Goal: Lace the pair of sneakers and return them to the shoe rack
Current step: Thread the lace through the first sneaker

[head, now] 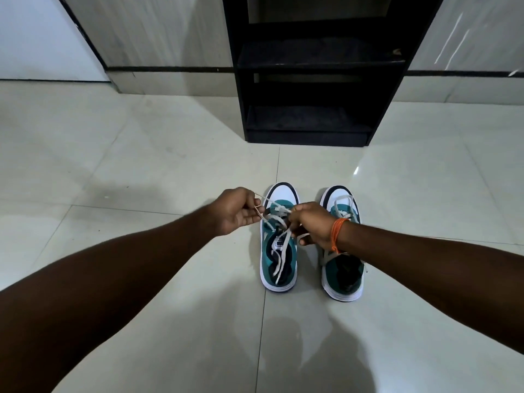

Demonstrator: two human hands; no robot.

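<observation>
Two teal-and-white sneakers stand side by side on the floor, toes pointing away from me. Over the left sneaker (pixel 279 265) both hands work a white lace (pixel 279 222). My left hand (pixel 241 209) pinches one end of the lace, pulled up and to the left. My right hand (pixel 312 224), with an orange thread band at the wrist, grips the other part of the lace above the tongue. The right sneaker (pixel 343 275) sits partly under my right wrist, its lace loose across the toe. The black shoe rack (pixel 312 63) stands straight ahead.
Glossy pale floor tiles (pixel 141 165) surround the shoes. The rack's shelves are open and dark, backed against a marble-look wall (pixel 147 32) with a dark skirting line. A white door panel (pixel 37 38) is at the far left.
</observation>
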